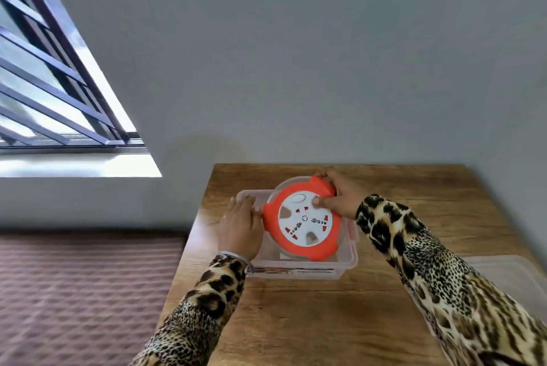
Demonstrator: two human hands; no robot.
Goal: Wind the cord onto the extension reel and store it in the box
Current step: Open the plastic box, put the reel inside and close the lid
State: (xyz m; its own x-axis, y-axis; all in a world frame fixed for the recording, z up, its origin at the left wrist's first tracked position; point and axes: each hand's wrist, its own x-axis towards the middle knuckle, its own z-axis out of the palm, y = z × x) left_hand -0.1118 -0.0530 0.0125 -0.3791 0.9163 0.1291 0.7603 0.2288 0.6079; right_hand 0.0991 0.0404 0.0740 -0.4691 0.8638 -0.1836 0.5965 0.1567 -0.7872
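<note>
The round extension reel (303, 219), orange-rimmed with a white socket face, sits tilted over the clear plastic box (346, 265) on the wooden table (296, 321). My right hand (337, 195) grips the reel's far right edge, thumb on the white face. My left hand (241, 228) rests against the reel's left edge and the box's left side, fingers together. No loose cord shows; the reel's underside is hidden.
A clear plastic lid (503, 274) lies on the table to the right of the box. A grey wall stands right behind the table. A patterned mattress (83, 291) lies to the left, below a barred window (44, 69).
</note>
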